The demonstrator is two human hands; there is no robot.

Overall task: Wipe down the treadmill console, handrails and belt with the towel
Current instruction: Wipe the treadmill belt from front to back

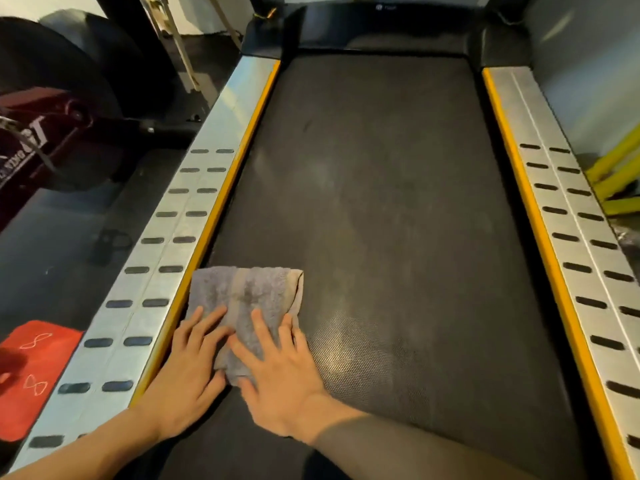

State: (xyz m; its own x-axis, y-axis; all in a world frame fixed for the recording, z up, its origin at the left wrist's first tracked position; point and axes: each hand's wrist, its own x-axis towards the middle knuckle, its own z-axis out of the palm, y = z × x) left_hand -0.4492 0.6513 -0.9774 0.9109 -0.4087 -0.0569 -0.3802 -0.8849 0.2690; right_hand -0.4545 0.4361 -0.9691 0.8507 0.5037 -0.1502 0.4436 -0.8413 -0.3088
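A folded grey towel [247,294] lies flat on the black treadmill belt [381,202], close to the belt's left edge by the yellow strip. My left hand [187,372] presses on the towel's near left part with straight, spread fingers. Beside it, my right hand [280,375] presses on the towel's near right part, fingers also straight and spread. The console and handrails are out of view.
Silver side rails with black grip slots run along the left [173,254] and right [568,220] of the belt. A black motor cover [381,26] closes the far end. A red mat [34,368] lies on the floor at left, a dark red bag [38,140] further back.
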